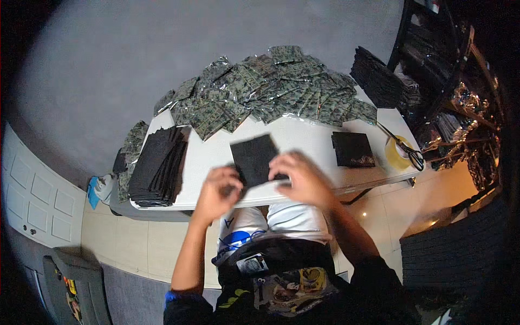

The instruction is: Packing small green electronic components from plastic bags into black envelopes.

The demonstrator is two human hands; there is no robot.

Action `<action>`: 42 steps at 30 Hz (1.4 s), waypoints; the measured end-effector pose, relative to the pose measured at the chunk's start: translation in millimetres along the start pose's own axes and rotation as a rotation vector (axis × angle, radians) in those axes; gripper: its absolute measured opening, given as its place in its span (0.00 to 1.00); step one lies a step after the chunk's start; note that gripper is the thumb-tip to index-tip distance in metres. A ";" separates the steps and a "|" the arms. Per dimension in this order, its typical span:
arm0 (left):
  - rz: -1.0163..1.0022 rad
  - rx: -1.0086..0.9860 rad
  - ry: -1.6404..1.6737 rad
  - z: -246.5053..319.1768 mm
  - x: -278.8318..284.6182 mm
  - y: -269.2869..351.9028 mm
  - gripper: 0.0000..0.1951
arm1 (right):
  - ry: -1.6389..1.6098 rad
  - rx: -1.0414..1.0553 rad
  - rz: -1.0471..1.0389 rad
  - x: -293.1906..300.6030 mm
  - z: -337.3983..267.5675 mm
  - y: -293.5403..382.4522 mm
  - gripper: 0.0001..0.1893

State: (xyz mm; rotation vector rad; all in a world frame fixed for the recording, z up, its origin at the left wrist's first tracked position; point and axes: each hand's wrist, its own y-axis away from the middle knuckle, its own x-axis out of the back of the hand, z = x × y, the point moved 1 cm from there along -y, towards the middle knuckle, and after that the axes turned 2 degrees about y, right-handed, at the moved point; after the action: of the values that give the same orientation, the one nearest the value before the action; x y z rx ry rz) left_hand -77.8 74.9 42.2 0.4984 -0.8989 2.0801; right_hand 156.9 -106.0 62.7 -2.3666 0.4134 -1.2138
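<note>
A folded black fabric piece (pixel 255 156) lies in front of me, near the front edge of the white table (pixel 211 154). My left hand (pixel 219 191) is at its near left corner, thumb and fingers curled around dark material. At the near right corner, my right hand (pixel 300 176) has fingers and thumb closed about the black edge. Both hands are blurred, so the exact fingertip contact is hard to make out. To the left stands a thick stack of folded black pieces (pixel 156 166). Another small folded black piece (pixel 352 149) lies to the right.
Camouflage-patterned packets in clear plastic (pixel 260 89) are heaped along the far side. Scissors (pixel 406 150) rest over a yellowish tape roll (pixel 396 154) at the right edge. More black pieces (pixel 375 79) stand at the back right corner, beside a dark rack (pixel 430 53).
</note>
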 end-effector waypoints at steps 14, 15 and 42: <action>-0.053 0.155 -0.450 -21.5 -61.6 -75.7 0.44 | 0.143 -0.036 -0.040 -65.3 73.4 -70.9 0.27; -0.135 0.212 -0.520 -21.7 -67.0 -80.0 0.48 | 0.245 -0.114 -0.160 -71.2 75.9 -70.9 0.31; -0.232 0.185 -0.597 -31.9 -78.9 -70.8 0.56 | 0.499 -0.168 -0.410 -76.8 76.1 -51.7 0.42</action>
State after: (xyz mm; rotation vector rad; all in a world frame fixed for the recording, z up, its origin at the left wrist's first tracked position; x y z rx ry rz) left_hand 24.9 88.1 3.1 1.3057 -0.9219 1.8285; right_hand 178.7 -8.0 -2.5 -2.3359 0.1860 -2.0472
